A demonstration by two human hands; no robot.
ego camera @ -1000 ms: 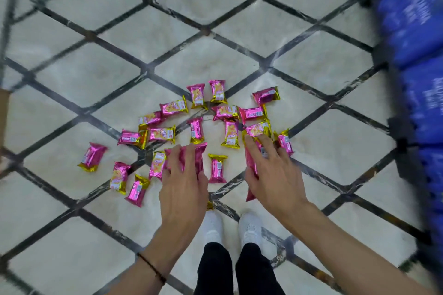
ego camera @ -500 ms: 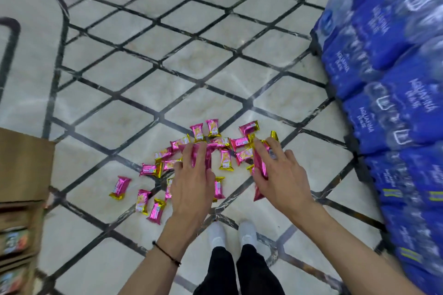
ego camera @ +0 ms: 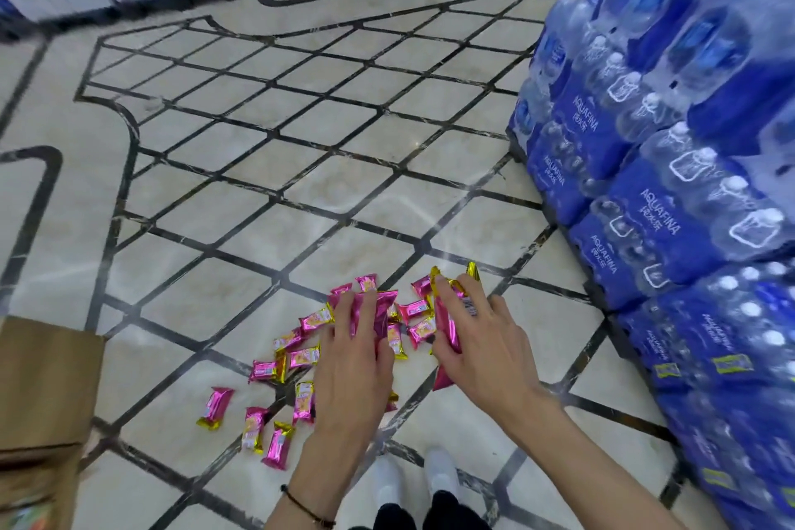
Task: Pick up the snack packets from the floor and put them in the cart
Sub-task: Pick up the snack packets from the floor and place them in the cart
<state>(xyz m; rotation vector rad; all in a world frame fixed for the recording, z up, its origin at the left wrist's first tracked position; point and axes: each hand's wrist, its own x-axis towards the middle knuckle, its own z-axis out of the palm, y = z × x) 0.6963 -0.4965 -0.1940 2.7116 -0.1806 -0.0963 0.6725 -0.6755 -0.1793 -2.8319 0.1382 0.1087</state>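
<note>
Just left of the hands, the loose snack packets (ego camera: pixel 303 357) lie scattered on the floor (ego camera: pixel 215 228), long axes every way, nearest the left hand (ego camera: pixel 352 370); both it and the right hand (ego camera: pixel 482 344) clutch bunched packets (ego camera: pixel 445 327). Cart unseen.

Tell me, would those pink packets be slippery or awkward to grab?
Probably light: the right hand grips several packets at once. Likely slippery, since their foil shines and the floor is polished. They lie flat, so unlikely to roll.
</note>
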